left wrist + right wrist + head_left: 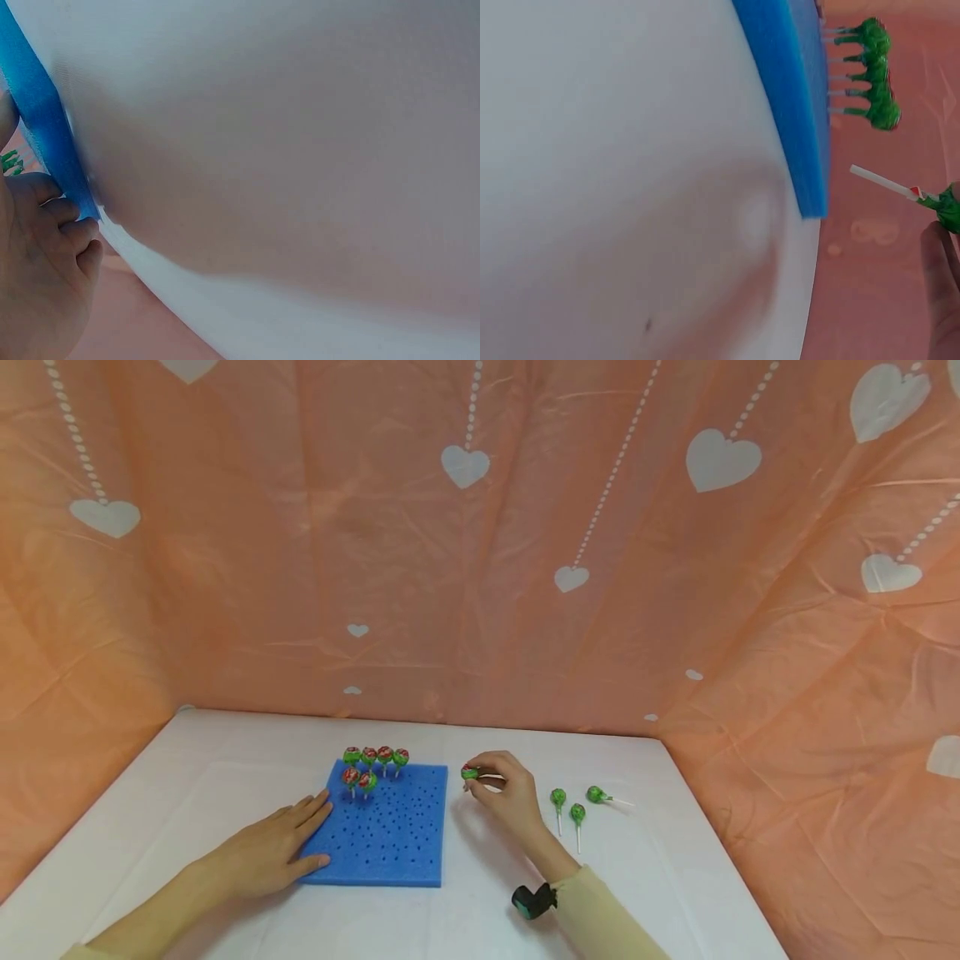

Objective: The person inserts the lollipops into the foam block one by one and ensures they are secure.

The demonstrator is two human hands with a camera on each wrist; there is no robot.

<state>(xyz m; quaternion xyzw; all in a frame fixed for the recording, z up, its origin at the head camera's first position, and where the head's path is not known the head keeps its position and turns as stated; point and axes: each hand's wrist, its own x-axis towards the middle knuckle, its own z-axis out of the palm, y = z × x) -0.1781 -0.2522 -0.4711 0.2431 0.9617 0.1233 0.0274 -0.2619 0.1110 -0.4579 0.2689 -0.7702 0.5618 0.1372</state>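
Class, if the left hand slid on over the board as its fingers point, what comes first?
Probably the left lollipop of the nearer pair in the board, ahead of the left hand, though depth is unclear.

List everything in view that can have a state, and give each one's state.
Blue block: flat on table, partly filled
Six lollipops: wrapped, upright in block
Three lollipops: wrapped, lying on table
Held lollipop: wrapped, clear of block
Left hand: resting on block
Right hand: pinching held lollipop
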